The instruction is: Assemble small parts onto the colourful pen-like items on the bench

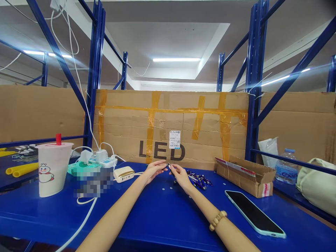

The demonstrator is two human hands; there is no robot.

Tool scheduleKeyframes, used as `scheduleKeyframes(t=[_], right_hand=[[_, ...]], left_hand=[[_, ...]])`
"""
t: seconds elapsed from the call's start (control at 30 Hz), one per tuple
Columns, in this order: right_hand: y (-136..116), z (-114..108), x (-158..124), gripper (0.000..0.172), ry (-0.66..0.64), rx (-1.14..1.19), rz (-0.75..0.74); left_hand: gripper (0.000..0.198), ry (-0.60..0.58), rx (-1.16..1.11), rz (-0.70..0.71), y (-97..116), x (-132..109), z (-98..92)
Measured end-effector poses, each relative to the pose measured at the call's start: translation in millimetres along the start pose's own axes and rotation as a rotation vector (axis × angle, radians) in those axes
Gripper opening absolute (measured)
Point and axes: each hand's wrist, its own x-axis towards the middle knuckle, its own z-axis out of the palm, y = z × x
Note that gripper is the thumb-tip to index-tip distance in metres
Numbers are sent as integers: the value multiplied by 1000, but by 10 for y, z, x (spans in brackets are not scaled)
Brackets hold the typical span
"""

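Note:
Both my hands meet above the middle of the blue table. My left hand (155, 170) pinches a small dark piece of a pen between thumb and fingers. My right hand (180, 175) is closed on a slim pen (168, 165) whose shiny silver end points toward the left fingertips. Most of the pen is hidden by the fingers, so I cannot tell whether the two pieces are joined. Just right of my right hand lies a loose pile of blue and silver pens (201, 180). A few small pale discs (167, 189) lie on the table below the hands.
An open cardboard box (245, 175) and a phone (254, 213) lie at right. On the left stand a white cup (54, 171), a power strip (105, 162) with cables and a white-gold box (124, 174). A large carton (126, 129) closes the back between blue posts.

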Motion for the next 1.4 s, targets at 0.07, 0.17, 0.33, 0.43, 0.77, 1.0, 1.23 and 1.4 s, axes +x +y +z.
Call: scheduleKeyframes(t=[0.07,0.17,0.33,0.43,0.77,1.0,1.23,1.4], right_hand=[[15,-13,5,48,13,-8,-13],[5,-26,-6,47,2,-35,-15],[-19,-1,-35,46,-74,-14,68],[-10,24,-38,47,-122,49,126],[-2,11,-20,44,-106,216,202],[29,6,-25,43,-132,163,185],[31,19,-29,31,-84,-30,132],[-8,-34,-31,35,-19,-214,-66]], left_hand=[[30,24,-31,3,4,16,-3],[25,48,-103,-3,20,26,-10],[18,3,-161,55,52,5,-8],[22,-40,-4,90,38,-4,12],[48,49,175,-50,-118,39,59],[39,-279,48,-179,-126,-51,45],[43,-150,74,-114,-178,-1,13],[49,-102,176,-38,-108,-24,6]])
